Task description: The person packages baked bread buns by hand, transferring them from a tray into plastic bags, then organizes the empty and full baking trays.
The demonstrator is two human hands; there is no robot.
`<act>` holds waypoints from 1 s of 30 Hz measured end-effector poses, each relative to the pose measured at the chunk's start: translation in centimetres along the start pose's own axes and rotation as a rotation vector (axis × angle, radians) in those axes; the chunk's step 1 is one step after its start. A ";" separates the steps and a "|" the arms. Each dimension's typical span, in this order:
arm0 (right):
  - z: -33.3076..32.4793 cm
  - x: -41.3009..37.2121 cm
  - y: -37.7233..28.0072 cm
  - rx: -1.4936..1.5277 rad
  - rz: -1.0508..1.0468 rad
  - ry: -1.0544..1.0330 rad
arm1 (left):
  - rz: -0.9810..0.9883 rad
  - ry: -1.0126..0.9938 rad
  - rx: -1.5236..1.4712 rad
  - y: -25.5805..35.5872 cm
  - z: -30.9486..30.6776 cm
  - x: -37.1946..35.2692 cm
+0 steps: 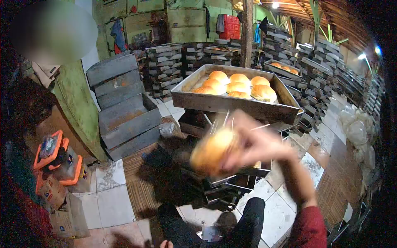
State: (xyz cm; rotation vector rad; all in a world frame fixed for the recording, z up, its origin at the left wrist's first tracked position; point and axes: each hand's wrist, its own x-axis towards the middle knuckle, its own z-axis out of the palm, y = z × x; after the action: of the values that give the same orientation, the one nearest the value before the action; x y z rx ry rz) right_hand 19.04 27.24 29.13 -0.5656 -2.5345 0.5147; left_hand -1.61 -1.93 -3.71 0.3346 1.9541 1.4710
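Note:
A golden bread bun [213,153], smeared by motion, is in my right hand [256,144], whose fingers are closed around its right side. The hand is raised in front of a large metal tray [223,101] that holds several glossy baked buns [238,87] on its far part. Beneath the tray, more dark baking trays [231,184] are stacked. Only the fingertips of my left hand [166,244] show, at the bottom edge by my dark trouser leg; what they hold, if anything, is out of frame.
Deep grey metal bins [128,118] are stacked on the left, with orange-lidded boxes [68,161] nearby. Tall piles of baking trays [163,68] line the back, beside a wooden post [247,33]. Plastic bags [357,130] lie to the right on the tiled floor [115,202].

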 end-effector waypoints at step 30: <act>37.5 -23.3 3.2 -0.526 0.075 -0.328 | 0.389 -0.321 0.291 -6.3 8.6 4.0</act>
State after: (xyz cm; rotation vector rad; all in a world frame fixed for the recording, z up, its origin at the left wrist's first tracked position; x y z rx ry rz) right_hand 18.52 9.48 -11.41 -0.8180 -2.9859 -0.0564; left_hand 2.05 4.74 -12.23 1.0631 1.9025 1.2555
